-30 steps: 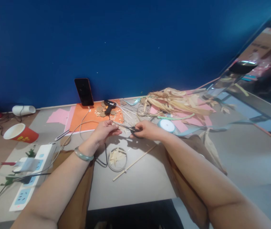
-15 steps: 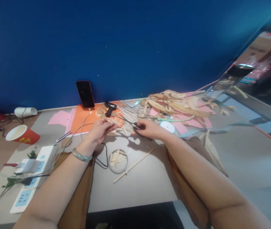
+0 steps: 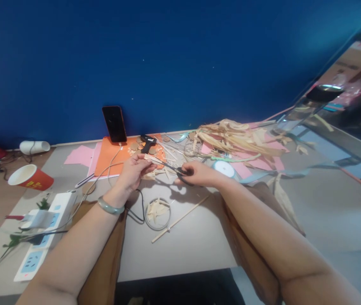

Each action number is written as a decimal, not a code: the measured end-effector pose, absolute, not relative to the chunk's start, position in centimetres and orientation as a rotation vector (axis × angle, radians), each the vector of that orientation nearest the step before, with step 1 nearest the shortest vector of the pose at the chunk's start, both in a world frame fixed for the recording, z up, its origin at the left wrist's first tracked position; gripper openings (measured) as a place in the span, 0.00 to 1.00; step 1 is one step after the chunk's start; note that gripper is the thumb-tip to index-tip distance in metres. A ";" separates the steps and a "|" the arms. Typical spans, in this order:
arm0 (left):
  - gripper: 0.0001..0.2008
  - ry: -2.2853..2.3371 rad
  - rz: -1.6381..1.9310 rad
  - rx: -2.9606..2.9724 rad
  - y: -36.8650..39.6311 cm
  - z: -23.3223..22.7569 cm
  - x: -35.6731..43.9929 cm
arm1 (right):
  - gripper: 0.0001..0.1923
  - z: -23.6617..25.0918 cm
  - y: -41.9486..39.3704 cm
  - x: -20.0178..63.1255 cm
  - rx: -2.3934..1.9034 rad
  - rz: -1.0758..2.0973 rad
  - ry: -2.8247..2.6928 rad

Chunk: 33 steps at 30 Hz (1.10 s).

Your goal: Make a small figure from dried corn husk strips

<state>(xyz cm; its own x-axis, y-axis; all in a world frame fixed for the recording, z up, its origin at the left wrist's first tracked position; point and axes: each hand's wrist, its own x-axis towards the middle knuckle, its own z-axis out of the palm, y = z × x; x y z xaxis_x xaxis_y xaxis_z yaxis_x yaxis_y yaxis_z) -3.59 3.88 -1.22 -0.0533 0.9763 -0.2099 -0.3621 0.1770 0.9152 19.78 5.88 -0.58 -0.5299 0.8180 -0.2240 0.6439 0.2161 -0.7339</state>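
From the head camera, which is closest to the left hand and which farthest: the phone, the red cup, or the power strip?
From the left hand, nearest first:
1. Phone, propped against the blue wall just beyond the hand.
2. Power strip, at the table's left, nearer the person.
3. Red cup, lying on its side far left.

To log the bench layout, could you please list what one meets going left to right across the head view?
Red paper cup → power strip → left hand → scissors → right hand → ribbon spool → dried husks.
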 end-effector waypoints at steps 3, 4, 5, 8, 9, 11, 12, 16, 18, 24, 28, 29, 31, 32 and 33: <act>0.13 1.071 1.261 0.808 3.8 -1.4 -3.5 | 0.26 -0.4 5.7 19.7 -1.405 1.255 -2.245; 0.13 1.065 1.259 0.822 3.8 -1.5 -3.5 | 0.26 -0.4 5.7 19.7 -1.405 1.266 -2.239; 0.12 1.062 1.257 0.833 3.8 -1.5 -3.4 | 0.26 -0.4 5.7 19.7 -1.401 1.275 -2.239; 0.11 1.073 1.265 0.837 3.7 -1.4 -3.3 | 0.26 -0.4 5.6 19.7 -1.392 1.283 -2.245; 0.11 1.077 1.269 0.834 3.7 -1.4 -3.3 | 0.26 -0.4 5.6 19.7 -1.392 1.282 -2.245; 0.11 1.081 1.276 0.827 3.7 -1.4 -3.2 | 0.26 -0.4 5.6 19.7 -1.396 1.289 -2.235; 0.11 1.081 1.279 0.823 3.7 -1.3 -3.2 | 0.26 -0.4 5.6 19.7 -1.397 1.297 -2.228; 0.11 1.085 1.282 0.805 3.6 -1.3 -3.2 | 0.25 -0.5 5.6 19.7 -1.386 1.315 -2.212; 0.11 1.093 1.280 0.794 3.6 -1.3 -3.2 | 0.25 -0.4 5.6 19.7 -1.386 1.314 -2.209; 0.13 1.098 1.259 0.792 3.6 -1.1 -3.2 | 0.24 0.0 5.6 19.7 -1.414 1.304 -2.215; 0.16 1.044 1.245 0.785 3.5 -1.0 -3.3 | 0.24 0.2 5.6 19.7 -1.438 1.278 -2.227; 0.17 1.030 1.240 0.785 3.5 -1.0 -3.4 | 0.24 0.2 5.6 19.7 -1.440 1.272 -2.228; 0.19 1.016 1.233 0.784 3.5 -1.0 -3.4 | 0.24 0.1 5.6 19.7 -1.441 1.265 -2.227; 0.19 1.017 1.232 0.784 3.5 -1.1 -3.4 | 0.24 0.1 5.6 19.7 -1.444 1.264 -2.225; 0.18 1.020 1.233 0.783 3.5 -1.1 -3.4 | 0.24 0.0 5.6 19.7 -1.447 1.263 -2.223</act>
